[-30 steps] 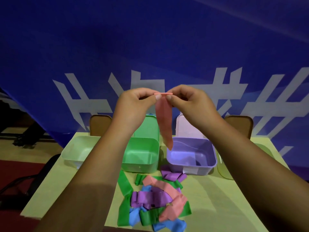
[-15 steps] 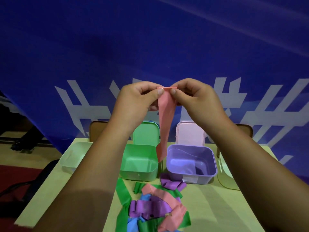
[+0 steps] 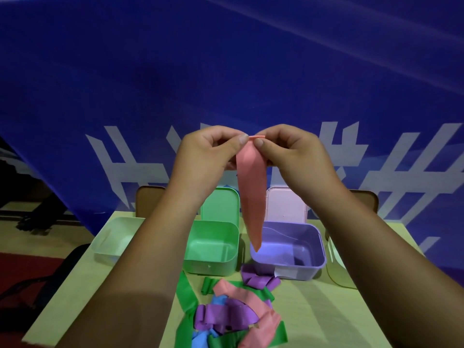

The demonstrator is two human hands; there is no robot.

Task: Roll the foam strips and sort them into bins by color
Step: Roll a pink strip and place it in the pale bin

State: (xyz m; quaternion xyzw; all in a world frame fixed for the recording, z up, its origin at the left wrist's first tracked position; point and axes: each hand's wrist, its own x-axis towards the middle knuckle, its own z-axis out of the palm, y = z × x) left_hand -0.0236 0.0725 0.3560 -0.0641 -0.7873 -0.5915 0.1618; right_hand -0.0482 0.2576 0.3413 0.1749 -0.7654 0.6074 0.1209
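A pink foam strip (image 3: pixel 251 192) hangs straight down in the air above the bins. My left hand (image 3: pixel 208 153) and my right hand (image 3: pixel 288 151) both pinch its top edge between thumb and fingers, side by side. The strip's lower tip dangles over the gap between the green bin (image 3: pixel 213 264) and the purple bin (image 3: pixel 311 259). On the table in front of the bins lies a pile of loose strips (image 3: pixel 231 315) in green, purple, pink and blue.
A pale green bin (image 3: pixel 110 242) stands at the far left and a yellowish bin (image 3: pixel 336 267) at the far right. Green and pink lids stand upright behind the middle bins. A blue banner hangs behind the table (image 3: pixel 75 292); chair backs show beyond it.
The camera tilted, so bins and pile sit lower in view. Both hands stay pinched on the strip's top edge, and the strip hangs a little straighter.
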